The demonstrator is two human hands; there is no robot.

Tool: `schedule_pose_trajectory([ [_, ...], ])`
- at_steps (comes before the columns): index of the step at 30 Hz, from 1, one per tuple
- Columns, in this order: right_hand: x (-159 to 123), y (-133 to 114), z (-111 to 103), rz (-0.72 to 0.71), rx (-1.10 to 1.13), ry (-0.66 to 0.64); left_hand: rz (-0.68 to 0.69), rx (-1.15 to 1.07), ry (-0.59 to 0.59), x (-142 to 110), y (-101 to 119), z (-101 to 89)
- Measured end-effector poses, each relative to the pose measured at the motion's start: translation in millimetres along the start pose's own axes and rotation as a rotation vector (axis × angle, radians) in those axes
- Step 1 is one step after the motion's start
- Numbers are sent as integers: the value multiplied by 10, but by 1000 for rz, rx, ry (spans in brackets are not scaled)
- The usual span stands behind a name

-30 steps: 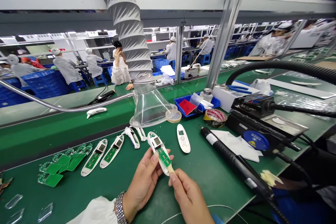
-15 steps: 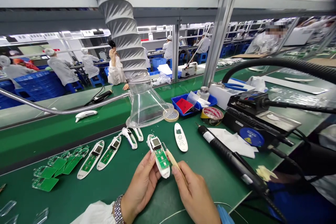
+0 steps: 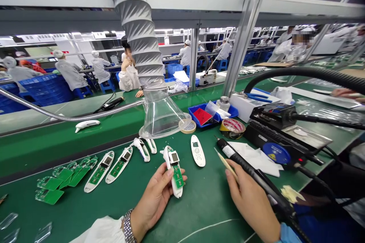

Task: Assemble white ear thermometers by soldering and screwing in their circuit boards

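My left hand (image 3: 159, 190) is closed around a white handheld device (image 3: 178, 191), its housing laid open. A green circuit board (image 3: 178, 176) with a small square screen lies face up inside it. My right hand (image 3: 248, 190), apart from the device and to its right, pinches a slim pick with a pale handle (image 3: 228, 166); its thin tip points up and left. Between the hands, farther back, a white cover shell (image 3: 197, 152) with cut-outs rests on the green bench.
Two open devices with boards (image 3: 99, 171), loose green boards (image 3: 50, 196) and white housing parts (image 3: 142, 150) lie left. A clear extraction hood (image 3: 162, 115) hangs behind. Right are a black electric screwdriver (image 3: 242, 163), tape roll (image 3: 232, 127) and blue tray (image 3: 203, 115). Co-workers sit beyond.
My right hand has moved right, taking the pick away from the circuit board. My left hand still holds the device, now turned slightly. The view has shifted a little.
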State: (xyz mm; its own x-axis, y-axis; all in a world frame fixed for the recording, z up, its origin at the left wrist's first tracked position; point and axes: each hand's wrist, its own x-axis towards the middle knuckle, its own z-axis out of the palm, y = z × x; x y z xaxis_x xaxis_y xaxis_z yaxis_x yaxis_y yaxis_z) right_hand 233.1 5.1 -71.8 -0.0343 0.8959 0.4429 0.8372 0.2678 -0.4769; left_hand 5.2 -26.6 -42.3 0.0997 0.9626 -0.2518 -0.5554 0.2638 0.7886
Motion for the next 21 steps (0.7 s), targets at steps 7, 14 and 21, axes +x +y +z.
schedule_pose_trajectory([
  [7,139,-610,-29,-75,414,-140,6,94,-65,-50,-8,30],
  [14,307,-949,64,86,763,-376,107,156,-158,-61,1,70],
  [21,358,-870,91,238,1000,-473,70,222,-145,-38,18,33],
])
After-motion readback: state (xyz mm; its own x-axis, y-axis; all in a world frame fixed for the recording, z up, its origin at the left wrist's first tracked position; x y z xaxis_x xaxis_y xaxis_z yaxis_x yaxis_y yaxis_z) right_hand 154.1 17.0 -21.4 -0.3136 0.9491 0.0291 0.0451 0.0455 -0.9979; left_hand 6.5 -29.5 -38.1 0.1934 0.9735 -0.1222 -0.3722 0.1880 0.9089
